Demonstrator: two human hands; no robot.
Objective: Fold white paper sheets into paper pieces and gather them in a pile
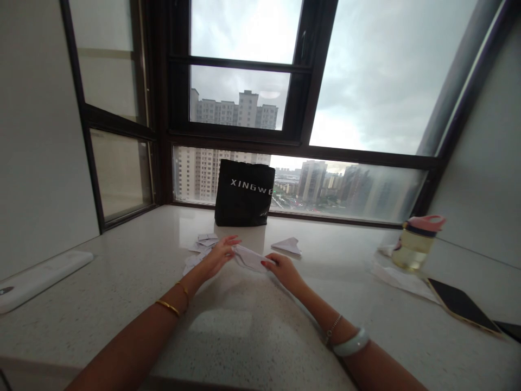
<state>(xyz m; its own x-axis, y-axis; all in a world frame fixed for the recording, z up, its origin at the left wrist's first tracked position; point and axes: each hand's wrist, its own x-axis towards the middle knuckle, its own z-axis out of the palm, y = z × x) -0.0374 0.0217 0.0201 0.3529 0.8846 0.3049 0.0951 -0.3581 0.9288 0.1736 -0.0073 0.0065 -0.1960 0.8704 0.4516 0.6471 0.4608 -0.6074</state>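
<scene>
Both my arms reach forward over a pale speckled counter (252, 336). My left hand (220, 253) pinches the left end of a folded white paper piece (250, 258). My right hand (282, 270) grips the right end of the same piece, fingers closed. The paper lies low over the counter between the two hands. Several small folded paper pieces (203, 241) lie just left of my left hand. A finished white paper shape (287, 245) rests on the counter beyond my right hand.
A black bag (244, 193) stands against the window at the back. At the right are a pink-capped bottle of yellow liquid (415, 244), white sheets (401, 278) and a dark phone (462, 305). A long white device (38, 278) lies at the left edge.
</scene>
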